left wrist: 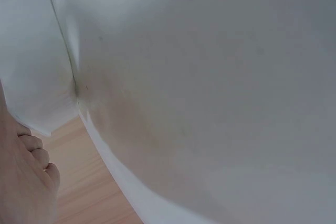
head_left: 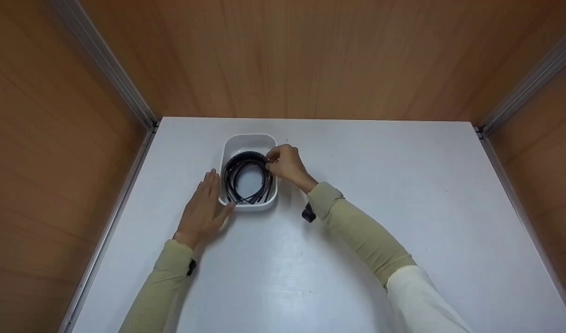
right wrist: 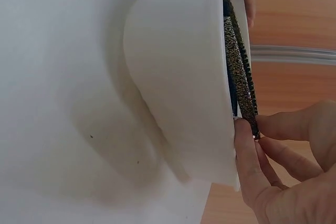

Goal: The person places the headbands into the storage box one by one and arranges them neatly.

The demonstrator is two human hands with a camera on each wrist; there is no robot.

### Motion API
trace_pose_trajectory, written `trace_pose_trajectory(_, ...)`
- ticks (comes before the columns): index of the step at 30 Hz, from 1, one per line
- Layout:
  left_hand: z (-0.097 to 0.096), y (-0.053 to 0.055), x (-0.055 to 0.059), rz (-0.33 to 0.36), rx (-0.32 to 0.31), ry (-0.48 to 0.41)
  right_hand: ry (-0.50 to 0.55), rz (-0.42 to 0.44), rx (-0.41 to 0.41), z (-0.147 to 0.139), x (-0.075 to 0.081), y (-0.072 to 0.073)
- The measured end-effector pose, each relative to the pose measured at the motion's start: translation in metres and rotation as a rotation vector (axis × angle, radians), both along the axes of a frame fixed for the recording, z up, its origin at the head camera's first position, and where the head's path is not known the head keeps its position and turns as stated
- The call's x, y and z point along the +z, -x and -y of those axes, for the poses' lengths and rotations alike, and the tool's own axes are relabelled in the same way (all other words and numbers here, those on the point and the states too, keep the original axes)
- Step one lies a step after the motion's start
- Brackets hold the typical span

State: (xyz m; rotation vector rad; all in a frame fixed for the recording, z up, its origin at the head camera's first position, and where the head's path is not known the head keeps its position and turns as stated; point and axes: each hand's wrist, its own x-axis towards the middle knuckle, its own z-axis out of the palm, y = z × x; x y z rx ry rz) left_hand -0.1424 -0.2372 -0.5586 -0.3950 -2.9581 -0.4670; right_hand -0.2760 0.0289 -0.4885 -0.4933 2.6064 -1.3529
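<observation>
Several dark headbands [head_left: 230,180] with toothed edges lie in a ring inside a white rectangular container [head_left: 250,208]. My right hand [head_left: 285,163] reaches over the container's right rim and pinches the end of a glittery headband [right wrist: 239,72] between thumb and fingers. That band overlaps a dark toothed one beside it in the right wrist view. My left hand [head_left: 200,208] lies along the container's left side, fingers straight, with its thumb by the near left corner. In the left wrist view this hand [left wrist: 23,177] shows at the edge, close to the container wall [left wrist: 31,51].
The container stands on a white table [head_left: 380,185], left of its middle and toward the back. Wooden panels [head_left: 283,55] rise behind and on both sides, with metal rails [head_left: 111,60] at the corners. A small black device [head_left: 308,212] hangs at the right wrist.
</observation>
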Motion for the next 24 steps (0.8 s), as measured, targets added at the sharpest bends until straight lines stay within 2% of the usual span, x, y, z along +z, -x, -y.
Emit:
trace_pose_trajectory(7,-0.001,0.002,0.001,-0.008,-0.004,-0.002,0.007,-0.024,-0.017,-0.006,0.001,0.002)
trace_pose_trajectory(12,-0.001,0.003,0.003,-0.005,-0.007,-0.006,0.009,-0.01,-0.034,-0.015,0.004,0.003)
trace_pose_trajectory(24,0.001,0.005,0.003,0.003,-0.018,-0.008,0.004,-0.036,-0.076,-0.05,0.012,0.002)
